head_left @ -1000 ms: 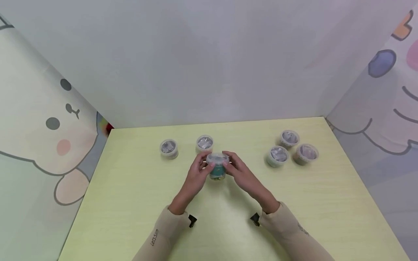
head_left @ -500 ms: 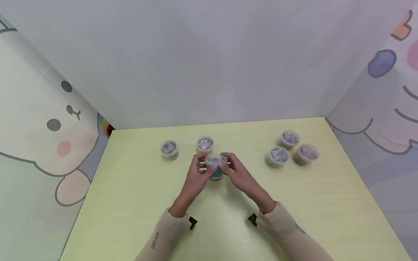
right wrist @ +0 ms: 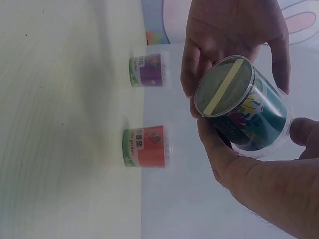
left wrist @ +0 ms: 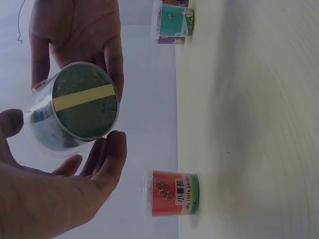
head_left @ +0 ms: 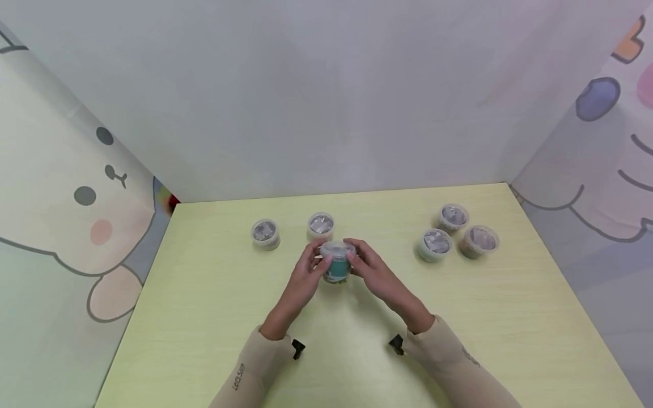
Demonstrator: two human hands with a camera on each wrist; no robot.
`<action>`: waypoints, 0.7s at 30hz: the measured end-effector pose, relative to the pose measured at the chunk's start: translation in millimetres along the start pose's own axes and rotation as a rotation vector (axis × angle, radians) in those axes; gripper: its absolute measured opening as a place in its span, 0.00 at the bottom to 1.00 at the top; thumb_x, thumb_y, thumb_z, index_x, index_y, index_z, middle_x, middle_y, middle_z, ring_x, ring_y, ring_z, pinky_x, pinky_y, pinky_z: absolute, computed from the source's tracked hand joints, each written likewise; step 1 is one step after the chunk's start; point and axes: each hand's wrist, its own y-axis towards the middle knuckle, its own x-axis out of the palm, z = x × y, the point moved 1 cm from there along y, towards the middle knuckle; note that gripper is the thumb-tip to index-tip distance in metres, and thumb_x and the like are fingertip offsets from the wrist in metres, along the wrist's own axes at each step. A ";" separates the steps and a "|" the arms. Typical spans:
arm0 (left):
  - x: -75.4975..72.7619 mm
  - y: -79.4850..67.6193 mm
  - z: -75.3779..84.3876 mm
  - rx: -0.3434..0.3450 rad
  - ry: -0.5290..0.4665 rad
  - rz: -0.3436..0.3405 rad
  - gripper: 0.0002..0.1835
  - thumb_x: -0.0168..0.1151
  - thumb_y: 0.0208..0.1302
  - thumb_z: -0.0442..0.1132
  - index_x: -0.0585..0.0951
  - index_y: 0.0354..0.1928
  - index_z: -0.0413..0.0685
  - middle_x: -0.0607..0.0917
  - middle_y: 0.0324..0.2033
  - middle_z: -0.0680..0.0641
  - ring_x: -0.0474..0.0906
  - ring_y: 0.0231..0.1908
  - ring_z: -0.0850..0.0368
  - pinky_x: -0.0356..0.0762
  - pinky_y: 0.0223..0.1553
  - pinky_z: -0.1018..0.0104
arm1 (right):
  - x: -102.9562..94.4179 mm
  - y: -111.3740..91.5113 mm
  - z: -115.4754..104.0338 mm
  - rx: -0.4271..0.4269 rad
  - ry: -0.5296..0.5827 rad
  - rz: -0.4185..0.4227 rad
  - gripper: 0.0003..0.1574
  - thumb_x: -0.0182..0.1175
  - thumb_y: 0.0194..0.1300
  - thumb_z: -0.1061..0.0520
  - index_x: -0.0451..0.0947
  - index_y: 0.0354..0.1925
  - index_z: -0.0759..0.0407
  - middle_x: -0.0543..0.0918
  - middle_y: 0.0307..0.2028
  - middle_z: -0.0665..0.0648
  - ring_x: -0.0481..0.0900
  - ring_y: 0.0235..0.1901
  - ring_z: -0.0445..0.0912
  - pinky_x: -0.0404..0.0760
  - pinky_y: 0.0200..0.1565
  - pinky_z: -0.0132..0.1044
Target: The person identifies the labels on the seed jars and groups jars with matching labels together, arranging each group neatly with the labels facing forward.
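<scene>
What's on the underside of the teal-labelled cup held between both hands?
A pale yellow strip crosses the dark round base of the teal-labelled cup. The strip covers the part beneath it, so that cannot be seen.

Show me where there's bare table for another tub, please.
The pale yellow rectangular table is bare between the beige fabric left sleeve and the table's left edge, and between the beige fabric right sleeve and the right edge. It's crowded back right, where three round clear-lidded plastic tubs cluster.
</scene>
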 end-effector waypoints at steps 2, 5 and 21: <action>-1.0 2.4 -6.5 -0.009 -0.011 -0.027 0.26 0.47 0.72 0.42 0.56 0.68 0.46 0.65 0.61 0.41 0.67 0.56 0.48 0.66 0.55 0.53 | -0.3 0.2 1.7 -0.002 0.002 -0.003 0.29 0.40 0.74 0.50 0.51 0.68 0.60 0.65 0.60 0.63 0.65 0.60 0.53 0.67 0.58 0.49; -2.0 5.7 -16.2 -0.002 -0.025 -0.036 0.27 0.47 0.71 0.43 0.56 0.68 0.48 0.65 0.62 0.42 0.68 0.56 0.48 0.66 0.56 0.52 | -2.0 3.0 9.7 -0.003 -0.004 0.004 0.29 0.40 0.74 0.47 0.52 0.67 0.57 0.66 0.59 0.61 0.66 0.59 0.51 0.67 0.58 0.48; -1.5 3.1 -22.6 0.080 -0.006 0.080 0.31 0.57 0.65 0.49 0.61 0.66 0.47 0.69 0.55 0.47 0.71 0.50 0.51 0.71 0.49 0.59 | 3.5 7.2 14.2 -0.001 -0.048 0.069 0.29 0.49 0.70 0.48 0.57 0.64 0.54 0.68 0.55 0.60 0.70 0.55 0.51 0.72 0.54 0.46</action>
